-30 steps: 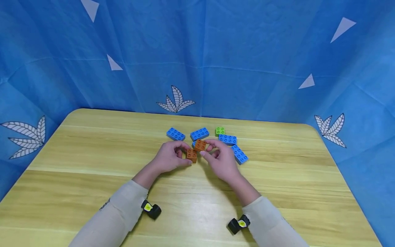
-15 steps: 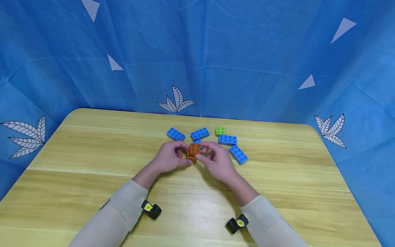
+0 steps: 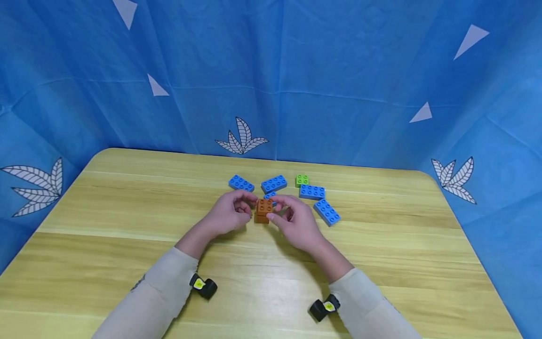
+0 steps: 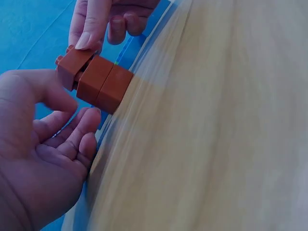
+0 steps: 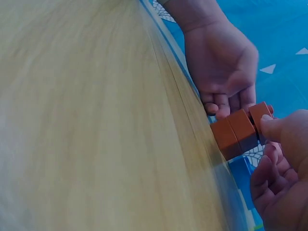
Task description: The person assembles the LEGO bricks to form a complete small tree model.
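Two orange bricks [image 5: 234,134] were joined flush on the table [image 3: 262,282]; a third, the top brick [image 4: 73,65], sat tilted above a gap, so seating it was, I judged, left to do. My right hand [image 3: 298,225] pinched it; my left hand [image 3: 227,214] hung just beside the stack [image 3: 262,219], fingers loosely bent, holding nothing. I counted three orange bricks, all in the stack, and beyond it, loose, five blue bricks [image 3: 312,192] and one green brick [image 3: 302,181]

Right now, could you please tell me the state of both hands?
Left hand: open, holding nothing, beside the brown bricks.
Right hand: pinching the top brown brick.
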Motion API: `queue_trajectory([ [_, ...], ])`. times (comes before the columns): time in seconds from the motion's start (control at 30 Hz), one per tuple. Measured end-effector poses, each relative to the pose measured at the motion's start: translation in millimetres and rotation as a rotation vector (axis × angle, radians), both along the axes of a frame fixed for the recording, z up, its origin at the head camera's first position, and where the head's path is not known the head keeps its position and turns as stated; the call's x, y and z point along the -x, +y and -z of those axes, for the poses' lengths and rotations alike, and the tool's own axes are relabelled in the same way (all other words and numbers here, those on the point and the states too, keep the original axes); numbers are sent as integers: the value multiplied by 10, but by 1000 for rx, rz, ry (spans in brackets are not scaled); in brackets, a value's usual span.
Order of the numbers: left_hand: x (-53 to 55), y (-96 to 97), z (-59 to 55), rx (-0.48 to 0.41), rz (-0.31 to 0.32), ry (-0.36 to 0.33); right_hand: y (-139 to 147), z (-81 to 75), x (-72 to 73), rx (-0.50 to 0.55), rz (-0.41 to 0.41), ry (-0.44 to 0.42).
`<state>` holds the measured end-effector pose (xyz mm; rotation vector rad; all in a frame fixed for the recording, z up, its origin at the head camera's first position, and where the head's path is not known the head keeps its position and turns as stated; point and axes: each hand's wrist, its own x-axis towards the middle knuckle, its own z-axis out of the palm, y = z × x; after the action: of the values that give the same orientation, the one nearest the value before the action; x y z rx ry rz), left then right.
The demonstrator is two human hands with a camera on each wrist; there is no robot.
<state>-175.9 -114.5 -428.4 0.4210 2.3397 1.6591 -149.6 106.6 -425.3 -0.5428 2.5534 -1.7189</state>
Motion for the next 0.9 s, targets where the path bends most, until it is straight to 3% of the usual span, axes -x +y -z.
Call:
queue_trajectory([
  [0.13, -28, -3, -68, -100, -63, -51, -8, 0, 6, -22, -7, 5],
  [0.27, -35, 47, -95, -76, -107, -57, -10, 6, 12, -29, -14, 17],
  [0.9, -21, 114, -59, -120, -67, -79, -47, 47, 39, -13, -8, 6],
])
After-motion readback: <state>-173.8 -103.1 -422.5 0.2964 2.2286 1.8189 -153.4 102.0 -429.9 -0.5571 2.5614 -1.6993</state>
